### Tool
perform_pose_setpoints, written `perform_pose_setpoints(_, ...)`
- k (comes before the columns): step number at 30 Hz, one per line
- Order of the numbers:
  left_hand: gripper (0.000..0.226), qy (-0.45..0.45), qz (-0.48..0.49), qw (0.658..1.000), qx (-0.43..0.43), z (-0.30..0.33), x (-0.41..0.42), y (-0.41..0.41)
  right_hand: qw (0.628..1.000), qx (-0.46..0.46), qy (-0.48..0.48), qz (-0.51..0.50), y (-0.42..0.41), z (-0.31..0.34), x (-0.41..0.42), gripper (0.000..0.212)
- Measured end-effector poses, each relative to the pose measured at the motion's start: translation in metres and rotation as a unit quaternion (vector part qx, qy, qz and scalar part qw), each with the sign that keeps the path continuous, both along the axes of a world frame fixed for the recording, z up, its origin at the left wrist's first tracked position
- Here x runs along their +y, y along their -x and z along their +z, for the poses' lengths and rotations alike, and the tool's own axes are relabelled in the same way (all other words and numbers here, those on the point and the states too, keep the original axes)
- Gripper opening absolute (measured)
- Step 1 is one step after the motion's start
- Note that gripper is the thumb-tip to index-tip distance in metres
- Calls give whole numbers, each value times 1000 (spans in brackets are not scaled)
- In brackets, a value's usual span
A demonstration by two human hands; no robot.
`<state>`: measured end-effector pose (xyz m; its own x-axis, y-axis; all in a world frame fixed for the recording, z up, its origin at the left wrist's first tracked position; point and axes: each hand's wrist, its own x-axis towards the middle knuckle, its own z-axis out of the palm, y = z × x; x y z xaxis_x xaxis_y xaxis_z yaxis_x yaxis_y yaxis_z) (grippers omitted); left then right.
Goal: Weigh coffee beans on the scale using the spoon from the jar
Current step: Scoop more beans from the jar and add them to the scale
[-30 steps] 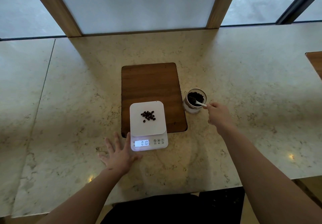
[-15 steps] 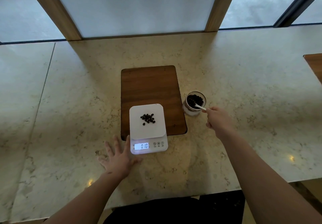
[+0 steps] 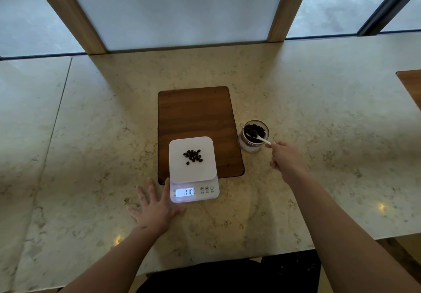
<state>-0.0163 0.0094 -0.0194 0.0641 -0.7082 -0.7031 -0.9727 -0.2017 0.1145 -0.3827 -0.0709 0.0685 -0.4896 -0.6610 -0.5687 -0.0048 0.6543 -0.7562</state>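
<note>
A white digital scale (image 3: 177,174) stands half on a dark wooden board (image 3: 196,115); its lit display reads 010. A small heap of coffee beans (image 3: 193,155) lies on the scale's platform. To the right, on the counter, stands a glass jar (image 3: 251,147) of dark beans. A white spoon (image 3: 262,139) dips its bowl into the jar, and my right hand (image 3: 286,159) pinches the end of its handle. My left hand (image 3: 155,206) lies flat on the counter, fingers spread, touching the scale's front left corner.
The pale marble counter (image 3: 319,115) runs wide to both sides, its front edge close to my body. Another wooden board's corner (image 3: 411,85) shows at the far right. Wooden posts and window panes rise behind the counter.
The spoon's bowl stays in the jar and my right hand has barely shifted. My left hand keeps its place by the scale. The display reads the same.
</note>
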Motion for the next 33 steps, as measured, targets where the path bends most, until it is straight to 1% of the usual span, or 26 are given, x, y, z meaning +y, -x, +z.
perform_pose_setpoints(10, 106, 3, 3, 1000, 2, 1, 0, 0, 1000, 2, 11, 13, 0, 1, 5, 26)
perform_pose_setpoints(16, 110, -4, 5, 1000, 10, 9, 0, 2, 1000, -1, 8, 10, 0, 2, 7, 26)
perform_pose_setpoints(26, 110, -5, -1, 1000, -3, 9, -1, 4, 999, 3, 38, -5, 0, 14, 4, 25)
perform_pose_setpoints(33, 112, -5, -5, 1000, -8, 7, -2, 3, 998, 26, 39, 36, -8, 23, 2, 25)
